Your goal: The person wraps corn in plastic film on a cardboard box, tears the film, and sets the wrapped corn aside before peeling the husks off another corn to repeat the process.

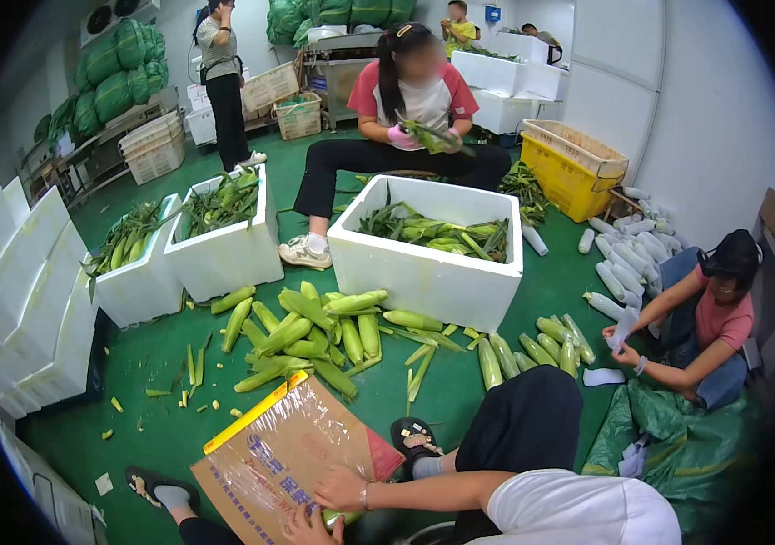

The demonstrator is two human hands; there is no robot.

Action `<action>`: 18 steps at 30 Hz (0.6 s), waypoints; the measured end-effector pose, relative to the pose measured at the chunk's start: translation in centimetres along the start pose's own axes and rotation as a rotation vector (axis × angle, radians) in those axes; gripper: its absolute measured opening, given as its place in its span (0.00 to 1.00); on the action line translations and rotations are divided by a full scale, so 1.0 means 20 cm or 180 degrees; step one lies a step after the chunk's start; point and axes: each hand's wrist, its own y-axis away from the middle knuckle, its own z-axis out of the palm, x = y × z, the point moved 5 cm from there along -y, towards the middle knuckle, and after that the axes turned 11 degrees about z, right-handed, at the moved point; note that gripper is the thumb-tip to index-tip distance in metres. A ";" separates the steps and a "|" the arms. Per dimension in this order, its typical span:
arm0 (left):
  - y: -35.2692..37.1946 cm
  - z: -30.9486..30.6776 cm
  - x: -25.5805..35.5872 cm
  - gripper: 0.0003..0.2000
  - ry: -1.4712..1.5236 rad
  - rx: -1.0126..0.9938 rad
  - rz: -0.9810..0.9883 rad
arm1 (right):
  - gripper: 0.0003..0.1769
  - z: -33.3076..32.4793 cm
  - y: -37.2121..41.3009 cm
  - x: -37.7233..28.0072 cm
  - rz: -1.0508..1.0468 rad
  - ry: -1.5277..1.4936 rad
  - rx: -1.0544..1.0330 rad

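A brown cardboard box (pixel 256 454) with clear plastic film (pixel 292 418) over its top lies tilted before me, a yellow strip along its far edge. At its near edge is a green ear of corn (pixel 344 519), mostly covered by my hands. My left hand (pixel 309 529) has curled fingers on the ear, partly cut off by the frame's bottom. From the right, my right hand (pixel 342 490) bends its fingers over the ear and the film. Beyond the box lies a pile of husk-on corn ears (pixel 306 336); wrapped ears (pixel 542 345) lie further right.
White foam boxes (pixel 424 272) with husks and corn stand ahead and left. A person (pixel 415 100) sits behind one, holding corn; another person (pixel 715 309) crouches at right beside white rolls (pixel 628 259). A yellow crate (pixel 569 177) stands behind. Green sacking (pixel 669 436) lies at right.
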 end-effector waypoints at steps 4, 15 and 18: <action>0.12 0.28 -0.10 0.24 0.0982 0.0391 -0.0187 | 0.12 -0.02 -0.10 -0.03 -0.0197 -0.0128 0.0262; 0.06 0.18 -0.07 0.13 0.1191 -0.0262 0.0231 | 0.20 0.49 -0.12 -0.02 -0.0970 -0.1846 -0.2561; 0.15 0.13 0.10 0.21 0.2515 -0.0750 -0.0665 | 0.26 0.27 -0.05 -0.14 -0.1225 -0.0965 -0.2867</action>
